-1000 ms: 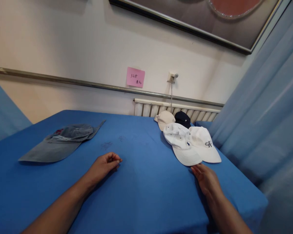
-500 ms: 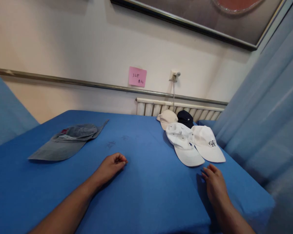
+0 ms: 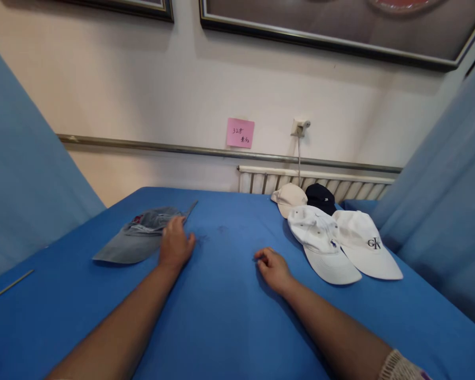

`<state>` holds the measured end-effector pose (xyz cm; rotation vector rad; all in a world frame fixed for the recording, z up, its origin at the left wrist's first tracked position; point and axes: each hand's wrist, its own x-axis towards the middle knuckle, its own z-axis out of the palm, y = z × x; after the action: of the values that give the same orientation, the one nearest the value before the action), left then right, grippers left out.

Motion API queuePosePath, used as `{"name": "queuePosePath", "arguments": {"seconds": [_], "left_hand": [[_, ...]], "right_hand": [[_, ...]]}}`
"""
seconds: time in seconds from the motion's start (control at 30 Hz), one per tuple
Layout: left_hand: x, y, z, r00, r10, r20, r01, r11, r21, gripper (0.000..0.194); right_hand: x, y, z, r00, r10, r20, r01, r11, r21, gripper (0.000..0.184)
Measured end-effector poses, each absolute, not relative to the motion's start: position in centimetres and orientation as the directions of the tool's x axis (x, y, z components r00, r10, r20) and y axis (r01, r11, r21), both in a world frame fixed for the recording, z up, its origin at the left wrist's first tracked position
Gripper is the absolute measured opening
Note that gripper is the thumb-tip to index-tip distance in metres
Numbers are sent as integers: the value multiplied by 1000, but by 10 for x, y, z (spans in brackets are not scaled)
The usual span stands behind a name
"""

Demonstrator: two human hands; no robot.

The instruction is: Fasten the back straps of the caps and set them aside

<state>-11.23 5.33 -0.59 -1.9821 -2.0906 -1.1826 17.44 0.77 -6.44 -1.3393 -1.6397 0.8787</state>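
A grey cap (image 3: 140, 237) with a red mark lies on the left of the bed, its brim pointing left and toward me. My left hand (image 3: 177, 244) is at the cap's right side, fingers reaching over its edge and thumb spread apart; whether the fingertips touch the fabric is hard to tell. Over the middle of the blue sheet, my right hand (image 3: 273, 268) has its fingers curled in, with nothing visible in them. To its right lie a white cap with a small dark logo (image 3: 319, 237) and a white cap with dark letters (image 3: 366, 243).
Behind the white caps sit a beige cap (image 3: 290, 198) and a navy cap (image 3: 320, 196). All lie on a blue-sheeted bed (image 3: 221, 316). A radiator (image 3: 257, 182) and metal rail (image 3: 182, 149) run along the wall. Blue curtains (image 3: 439, 184) hang on both sides. A thin stick (image 3: 8, 287) lies left.
My left hand has moved forward to the grey cap, its fingers spreading. My right hand has moved left, away from the white caps. The view has turned slightly left.
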Motion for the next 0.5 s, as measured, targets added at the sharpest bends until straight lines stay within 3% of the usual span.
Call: {"name": "queuePosePath", "arguments": {"seconds": [0.07, 0.17, 0.33, 0.5], "left_hand": [[-138, 64, -3, -185, 784, 593, 950, -11, 311, 52], [-165, 77, -3, -217, 826, 521, 971, 129, 200, 38], [-180, 87, 1, -194, 885, 424, 979, 148, 139, 10], [-171, 86, 10, -173, 877, 449, 984, 137, 111, 21]], "right_hand": [[177, 14, -73, -149, 974, 172, 434, 221, -873, 19], [182, 13, -75, -212, 961, 176, 406, 251, -879, 19], [185, 6, -66, -282, 944, 173, 410, 281, -868, 17], [184, -1, -64, -327, 923, 202, 371, 322, -871, 17]]}}
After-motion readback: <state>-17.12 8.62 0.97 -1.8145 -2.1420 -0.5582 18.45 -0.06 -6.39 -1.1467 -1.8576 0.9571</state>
